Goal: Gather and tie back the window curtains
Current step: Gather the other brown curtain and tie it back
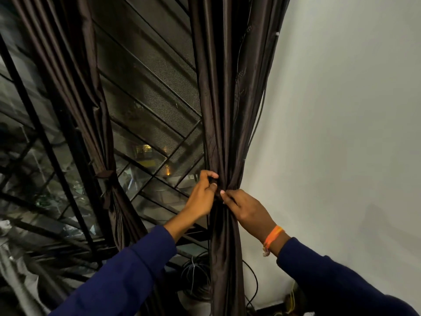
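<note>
A dark brown curtain (223, 110) hangs gathered into a narrow bundle beside the white wall. My left hand (201, 195) and my right hand (245, 207) meet at its waist, both pinching a dark tie-back band (217, 193) wrapped around the folds. The band is mostly hidden by my fingers. A second brown curtain (75, 87) hangs at the left, cinched by its own tie-back (106, 174).
Behind the curtains is a window with a black metal grille (145, 124) and mesh. A white wall (341, 133) fills the right side. Coiled cables (196, 270) lie on the sill or floor below, and a black cable runs down beside the right curtain.
</note>
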